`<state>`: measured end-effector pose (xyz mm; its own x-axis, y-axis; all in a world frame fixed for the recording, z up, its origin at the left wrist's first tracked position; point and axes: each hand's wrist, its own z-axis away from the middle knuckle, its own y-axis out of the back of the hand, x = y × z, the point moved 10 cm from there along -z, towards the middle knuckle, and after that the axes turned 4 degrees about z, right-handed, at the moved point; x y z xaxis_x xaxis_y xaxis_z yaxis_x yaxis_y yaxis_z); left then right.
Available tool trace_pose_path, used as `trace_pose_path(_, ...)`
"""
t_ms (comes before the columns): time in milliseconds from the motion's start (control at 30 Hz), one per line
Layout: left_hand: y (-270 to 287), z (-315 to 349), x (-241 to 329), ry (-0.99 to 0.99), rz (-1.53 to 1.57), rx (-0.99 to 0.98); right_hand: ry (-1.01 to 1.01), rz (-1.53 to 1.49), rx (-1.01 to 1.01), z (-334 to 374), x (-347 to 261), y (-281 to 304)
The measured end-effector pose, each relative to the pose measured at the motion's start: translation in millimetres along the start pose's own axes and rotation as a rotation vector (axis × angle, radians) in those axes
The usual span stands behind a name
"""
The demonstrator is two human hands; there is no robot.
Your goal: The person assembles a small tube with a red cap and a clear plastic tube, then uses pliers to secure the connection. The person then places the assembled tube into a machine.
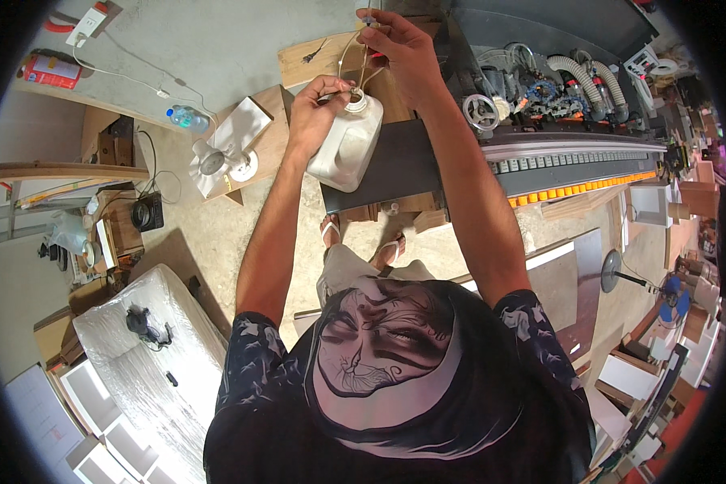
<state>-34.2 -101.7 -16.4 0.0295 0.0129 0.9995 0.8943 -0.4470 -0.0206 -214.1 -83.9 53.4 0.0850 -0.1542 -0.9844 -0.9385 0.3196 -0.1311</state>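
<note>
A white plastic jug (348, 151) with an open neck stands at the near left end of the dark machine's bed. My left hand (316, 113) is closed at the jug's mouth, its fingertips pinching a thin pale tube (345, 58) there. Above and to the right, my right hand (402, 50) is raised, thumb and fingers pinched on the upper part of the tube near a small fitting (369, 19). The tube loops down between both hands toward the jug's opening. What lies inside the neck is mostly hidden by my left fingers.
On the right runs a long machine with hoses (597, 85), a handwheel (481, 112) and an orange-edged strip (581, 188). A small white fan (218, 161) stands on a wooden board at left, near a water bottle (187, 118). A plastic-wrapped slab (157, 347) lies lower left.
</note>
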Motion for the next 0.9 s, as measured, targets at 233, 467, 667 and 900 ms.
trace_pose_path(233,1.4,2.0,3.3,-0.013,0.02,0.018,0.04,-0.069,-0.065,7.0,-24.2,-2.9)
trace_pose_path(467,1.8,0.5,1.5,-0.055,0.048,0.013,0.073,-0.059,-0.04,12.1,-34.5,-2.9)
trace_pose_path(667,-1.0,1.7,3.9,-0.027,0.036,0.008,0.083,0.021,-0.052,13.7,-23.1,-2.0)
trace_pose_path(900,2.8,3.8,1.0,-0.012,0.013,0.019,0.06,-0.091,-0.003,13.6,-39.6,-5.9)
